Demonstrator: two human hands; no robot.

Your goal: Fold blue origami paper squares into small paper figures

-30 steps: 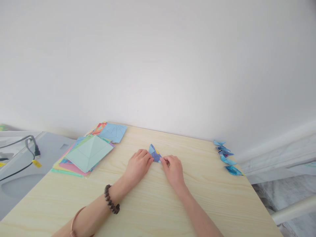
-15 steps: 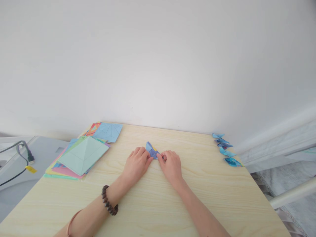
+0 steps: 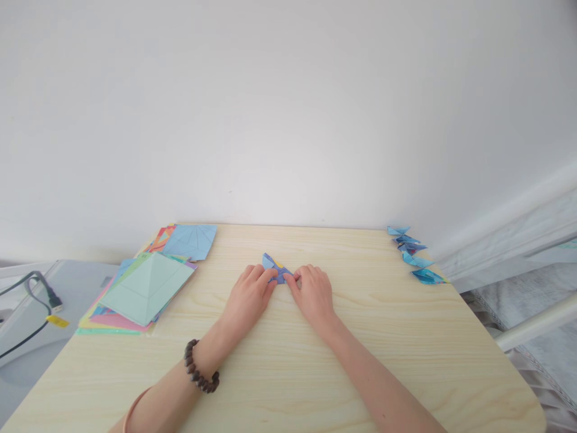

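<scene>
A small folded piece of blue patterned paper (image 3: 274, 267) lies on the light wooden table (image 3: 288, 361), near its far middle. My left hand (image 3: 247, 297) presses on its left side with curled fingers. My right hand (image 3: 313, 294) pinches its right end, fingers bent and close together. Most of the paper is hidden under my fingertips; only a pointed blue corner sticks out behind them. A dark bead bracelet (image 3: 201, 373) circles my left wrist.
A stack of coloured paper sheets (image 3: 144, 288) lies at the table's left, with a creased light green sheet on top and a blue creased sheet (image 3: 192, 240) behind it. Several small folded blue paper pieces (image 3: 412, 255) line the far right edge. A cable (image 3: 36, 294) lies on the grey surface to the left.
The folded piece looks flatter and smaller under my fingers than a second ago. My hands have drawn closer together on it. The view has tilted slightly.
</scene>
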